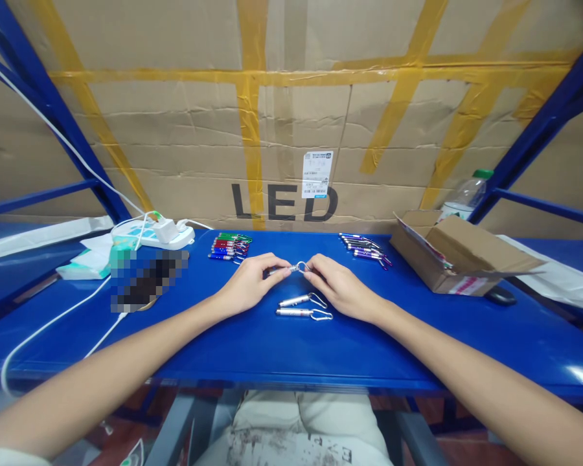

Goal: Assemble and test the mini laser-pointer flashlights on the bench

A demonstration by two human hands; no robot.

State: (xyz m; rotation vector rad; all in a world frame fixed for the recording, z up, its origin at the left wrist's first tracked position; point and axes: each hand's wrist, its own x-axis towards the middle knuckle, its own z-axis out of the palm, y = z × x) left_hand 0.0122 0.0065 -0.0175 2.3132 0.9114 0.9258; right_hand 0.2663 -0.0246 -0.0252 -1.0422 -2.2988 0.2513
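Note:
Between my two hands is a small silver keychain flashlight [294, 268] with a carabiner clip. My left hand [251, 279] pinches its body, most of which the fingers hide. The fingertips of my right hand [344, 285] close on the looped clip at the other end. Just below, two more silver flashlights lie on the blue table, an upper one [294, 301] slightly tilted and a lower one [294, 312] nearly level, their clips pointing right. Left of my hands is a row of green, red and blue flashlights [228, 246]; on the right lie several dark and purple ones [362, 246].
An open cardboard box [447, 259] stands on the right, with a green-capped bottle [469, 191] behind it. At left are a white power strip [170, 234], a tissue pack [90, 259], cables and a blurred dark object [150, 281]. A large taped carton [184, 142] forms the back.

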